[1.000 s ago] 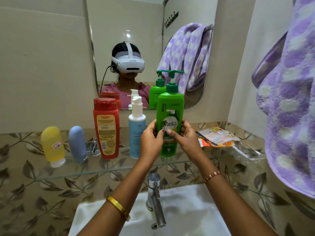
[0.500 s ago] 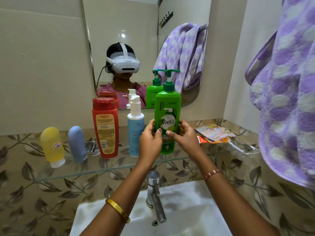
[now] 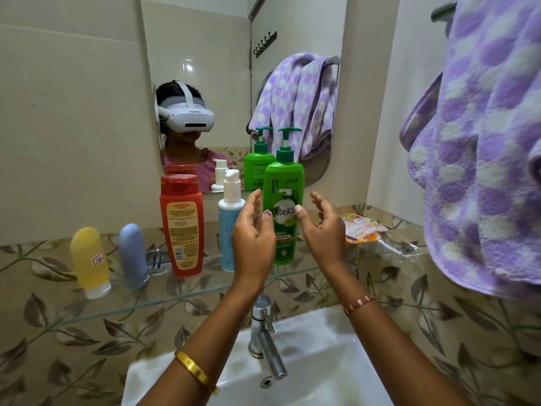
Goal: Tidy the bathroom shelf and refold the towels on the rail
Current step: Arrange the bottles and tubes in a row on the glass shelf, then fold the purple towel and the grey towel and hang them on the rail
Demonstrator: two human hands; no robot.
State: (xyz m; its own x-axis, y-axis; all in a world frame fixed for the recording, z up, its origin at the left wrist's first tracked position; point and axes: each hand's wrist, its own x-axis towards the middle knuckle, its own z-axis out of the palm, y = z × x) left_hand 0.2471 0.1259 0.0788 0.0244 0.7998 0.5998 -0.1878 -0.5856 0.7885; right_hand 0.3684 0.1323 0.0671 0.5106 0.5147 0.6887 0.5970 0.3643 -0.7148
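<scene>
The green pump bottle (image 3: 283,212) is stood upright on the glass shelf (image 3: 181,291), next to the blue pump bottle (image 3: 229,227). Left hand (image 3: 251,235) and right hand (image 3: 323,230) are kept spread, nothing gripped. Contents can't be seen tbh.

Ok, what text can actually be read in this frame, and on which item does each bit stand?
"Vatika", "Henna", "HEALTH", "SHAMPOO": green bottle; its smaller print is blurred.
"Karthika", roughly: red bottle; the rest of that label is too small to read.
"G...": blue pump bottle, the rest hidden by the left hand.
Yellow tube sticker: unreadable.
Sachets: blurred.
</scene>
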